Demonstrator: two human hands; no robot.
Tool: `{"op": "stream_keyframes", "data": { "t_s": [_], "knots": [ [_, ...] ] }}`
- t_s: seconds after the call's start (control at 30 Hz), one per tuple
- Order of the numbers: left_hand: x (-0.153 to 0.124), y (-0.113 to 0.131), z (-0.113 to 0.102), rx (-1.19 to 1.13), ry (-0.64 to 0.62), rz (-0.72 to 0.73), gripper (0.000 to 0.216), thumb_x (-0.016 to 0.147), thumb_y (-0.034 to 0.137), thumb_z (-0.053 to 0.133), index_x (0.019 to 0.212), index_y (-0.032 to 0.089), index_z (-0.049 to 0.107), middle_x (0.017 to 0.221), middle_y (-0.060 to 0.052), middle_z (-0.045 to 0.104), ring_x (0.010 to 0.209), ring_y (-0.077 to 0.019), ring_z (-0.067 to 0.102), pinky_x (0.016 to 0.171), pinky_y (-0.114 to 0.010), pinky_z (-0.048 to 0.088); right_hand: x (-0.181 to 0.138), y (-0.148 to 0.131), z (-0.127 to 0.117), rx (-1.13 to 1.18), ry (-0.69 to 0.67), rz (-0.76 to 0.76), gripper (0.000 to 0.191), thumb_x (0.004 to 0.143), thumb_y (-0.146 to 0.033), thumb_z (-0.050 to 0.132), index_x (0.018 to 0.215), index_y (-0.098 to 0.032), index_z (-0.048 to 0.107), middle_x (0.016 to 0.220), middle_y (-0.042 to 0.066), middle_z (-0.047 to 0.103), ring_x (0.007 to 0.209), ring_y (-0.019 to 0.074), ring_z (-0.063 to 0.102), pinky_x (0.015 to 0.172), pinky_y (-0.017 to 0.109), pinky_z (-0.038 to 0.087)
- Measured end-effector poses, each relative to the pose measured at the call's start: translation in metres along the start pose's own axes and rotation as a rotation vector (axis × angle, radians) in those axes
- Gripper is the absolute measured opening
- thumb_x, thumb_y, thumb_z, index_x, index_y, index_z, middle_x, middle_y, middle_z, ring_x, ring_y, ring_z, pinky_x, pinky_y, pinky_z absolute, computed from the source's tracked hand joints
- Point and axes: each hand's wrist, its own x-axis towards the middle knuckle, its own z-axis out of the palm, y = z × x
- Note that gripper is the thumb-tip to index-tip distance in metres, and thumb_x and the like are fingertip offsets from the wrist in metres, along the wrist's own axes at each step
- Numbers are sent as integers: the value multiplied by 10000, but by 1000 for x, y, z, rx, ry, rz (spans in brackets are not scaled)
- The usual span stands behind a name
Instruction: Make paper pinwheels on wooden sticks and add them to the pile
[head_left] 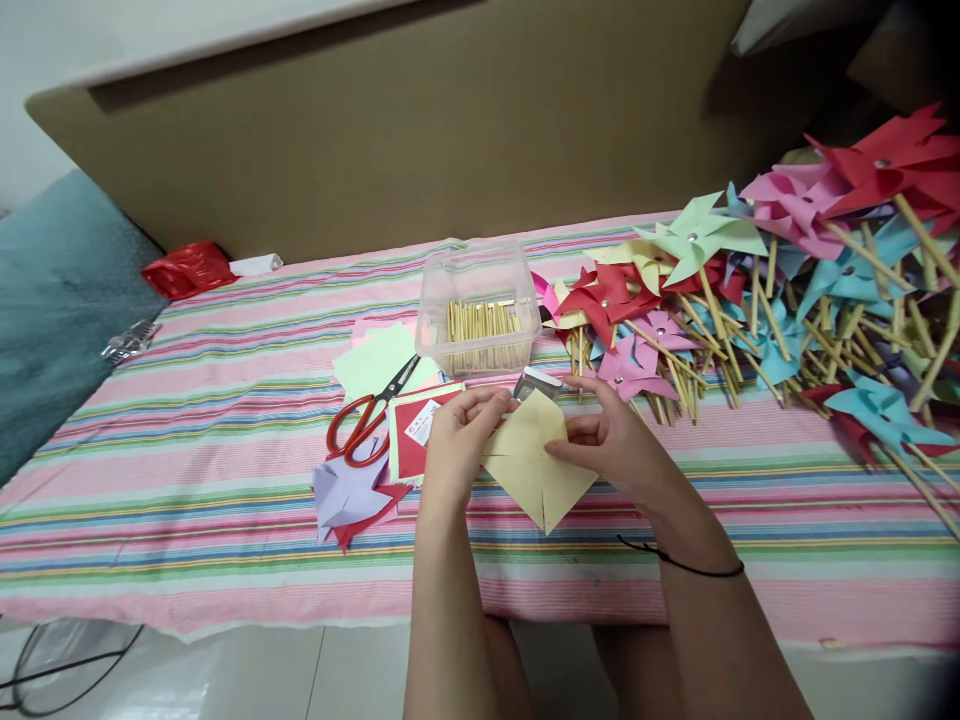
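A pale yellow paper square (pixel 534 468), cut and creased along its diagonals, is held between both hands above the striped cloth. My left hand (pixel 457 440) pinches its upper left edge with fingers closed. On the paper's right side my right hand (pixel 615 440) has its thumb and fingers pressed together on the sheet. A black band circles my right wrist.
A clear plastic box (pixel 480 300) of wooden sticks stands behind the hands, a small metal stapler (pixel 536 384) just in front of it. Red-handled scissors (pixel 367 415) lie on loose coloured paper (pixel 379 365) to the left. A heap of finished pinwheels (pixel 787 290) fills the right side. The striped cloth (pixel 187 450) ends near me.
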Motion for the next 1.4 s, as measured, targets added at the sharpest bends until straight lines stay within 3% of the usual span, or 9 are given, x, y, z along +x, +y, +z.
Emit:
{"op": "stream_keyframes", "data": {
  "t_s": [0.3,0.57,0.83,0.93,1.1,1.27,1.4],
  "knots": [
    [0,0,2,-44,-70,53,220,704,363,756,812,178,710,763,-30,725,703,-138,639,629,-230,460,-1,-1,2,-41,14,4,777,623,-218,758,1295,-280,372,825,20,751,768,245,721,650,348,561],
    [1,-2,4,-37,-152,43,274,669,330,787,860,181,659,684,17,630,607,-100,573,564,-219,427,-3,-2,2,-27,13,16,763,617,-217,756,1284,-273,390,803,11,745,758,238,719,634,326,545],
    [1,-2,3,18,-231,83,340,639,144,772,917,184,580,853,5,626,694,-95,601,585,-204,445,-3,-2,1,-31,24,5,756,621,-216,753,1283,-279,393,781,2,740,716,227,715,617,324,542],
    [0,0,3,8,-256,106,338,651,168,784,928,182,590,928,-12,647,738,-100,625,637,-214,469,-3,-1,0,-42,43,-7,753,632,-216,754,1290,-275,394,757,-2,736,716,227,717,617,321,544],
    [-1,1,4,-18,-271,97,240,736,286,745,912,173,628,830,-23,667,752,-129,648,670,-240,477,-2,0,-1,-45,47,-15,745,647,-236,765,1293,-272,396,755,4,738,718,227,719,605,314,549],
    [1,-3,1,50,-237,72,275,663,278,803,871,177,654,795,-28,685,725,-140,629,627,-245,469,-4,-1,0,-41,33,-29,721,659,-246,770,1279,-273,403,762,7,741,730,229,723,617,316,552],
    [-2,-2,-4,104,-327,22,270,649,300,815,828,175,655,764,-25,685,714,-141,618,625,-248,455,-4,-2,-1,-60,44,-39,710,665,-268,779,1267,-267,403,733,-3,732,718,223,718,611,303,540]
  ]
}}
